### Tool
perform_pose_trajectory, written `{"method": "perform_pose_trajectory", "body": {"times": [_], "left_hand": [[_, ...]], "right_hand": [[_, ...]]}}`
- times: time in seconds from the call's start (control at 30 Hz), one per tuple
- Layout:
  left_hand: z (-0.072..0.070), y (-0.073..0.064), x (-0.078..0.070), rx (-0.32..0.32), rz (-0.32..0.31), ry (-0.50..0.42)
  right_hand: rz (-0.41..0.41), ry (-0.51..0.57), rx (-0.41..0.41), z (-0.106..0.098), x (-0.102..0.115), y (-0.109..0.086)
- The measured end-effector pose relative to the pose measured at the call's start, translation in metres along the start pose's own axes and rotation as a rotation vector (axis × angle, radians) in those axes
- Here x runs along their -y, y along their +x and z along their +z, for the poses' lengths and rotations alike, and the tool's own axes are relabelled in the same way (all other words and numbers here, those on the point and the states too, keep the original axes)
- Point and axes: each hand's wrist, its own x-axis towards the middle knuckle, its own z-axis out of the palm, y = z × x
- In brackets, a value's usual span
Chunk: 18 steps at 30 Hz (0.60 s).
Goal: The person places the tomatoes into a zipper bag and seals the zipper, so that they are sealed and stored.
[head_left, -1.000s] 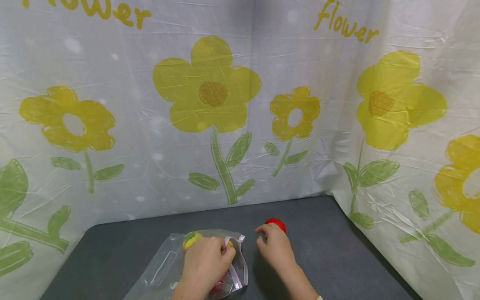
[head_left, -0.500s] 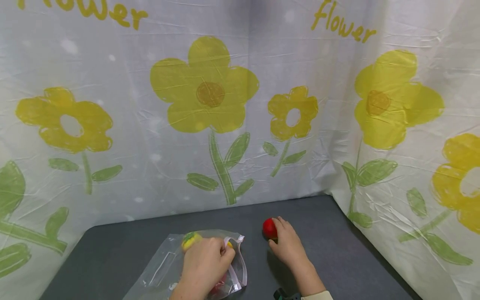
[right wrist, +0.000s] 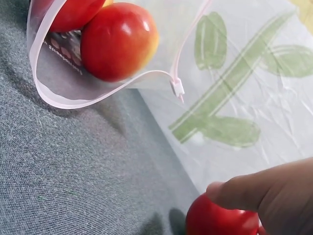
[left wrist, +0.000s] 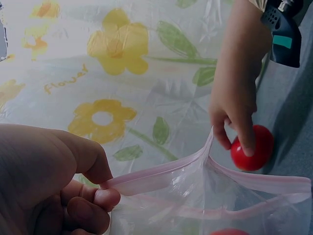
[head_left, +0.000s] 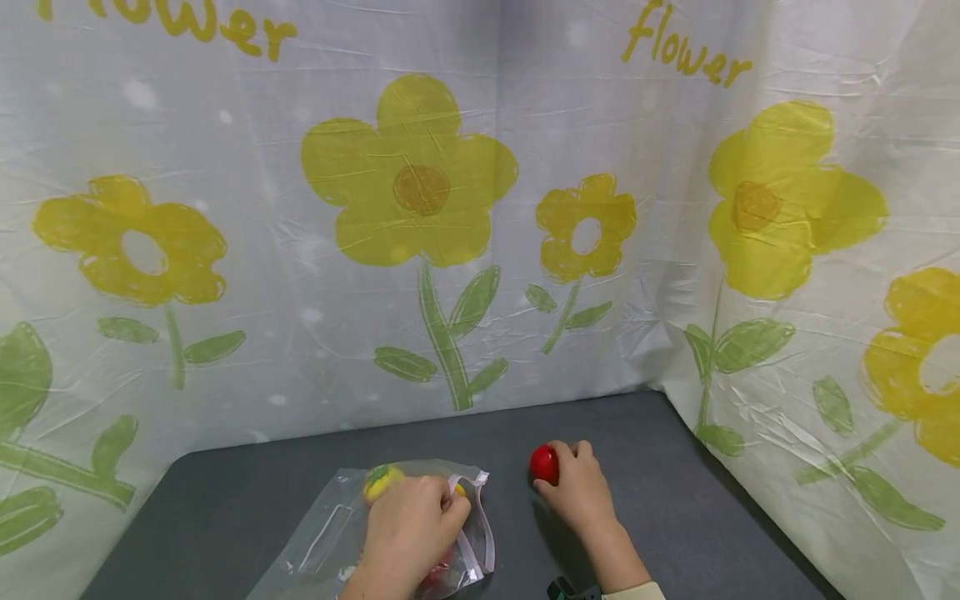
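My left hand (head_left: pixel 412 529) pinches the pink-edged rim of a clear zip bag (head_left: pixel 322 533), holding its mouth open in the left wrist view. Inside lie round red fruits; a red fruit with a yellow blush (right wrist: pixel 117 41) shows just within the mouth. Farther in, a yellow thing with a green top (head_left: pixel 381 481) shows through the plastic. To the right of the bag, my right hand (head_left: pixel 581 492) grips a smooth, tomato-like red fruit (head_left: pixel 543 464) between thumb and fingers, from its right side. In the right wrist view, only part of that hand and fruit is visible.
The dark grey cloth-covered table (head_left: pixel 247 483) runs back to a white curtain (head_left: pixel 315 317) printed with yellow flowers. A white zip slider (right wrist: pixel 177 87) sits at one corner of the bag's mouth. A black wrist device (left wrist: pixel 286 41) is on the right wrist.
My right hand has moved from in front of the red fruit round to its right side, and its fingers have closed on it. The left hand and bag have stayed in place.
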Motion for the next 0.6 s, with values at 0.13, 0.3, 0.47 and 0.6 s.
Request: {"method": "perform_pose_trajectory", "body": {"times": [0.13, 0.3, 0.47, 0.6], "left_hand": [[0.001, 0.0, 0.0, 0.002, 0.003, 0.003], [0.001, 0.0, 0.0, -0.002, 0.005, 0.006], [0.002, 0.0, -0.001, 0.001, -0.001, 0.009], [0.002, 0.0, 0.0, 0.001, 0.0, 0.013]], "right_hand": [[0.089, -0.016, -0.016, 0.001, -0.003, 0.002], [0.183, -0.054, -0.039, 0.002, -0.008, 0.004], [0.243, -0.064, -0.053, 0.001, -0.014, 0.005], [0.271, -0.063, -0.056, -0.001, -0.016, 0.005]]}}
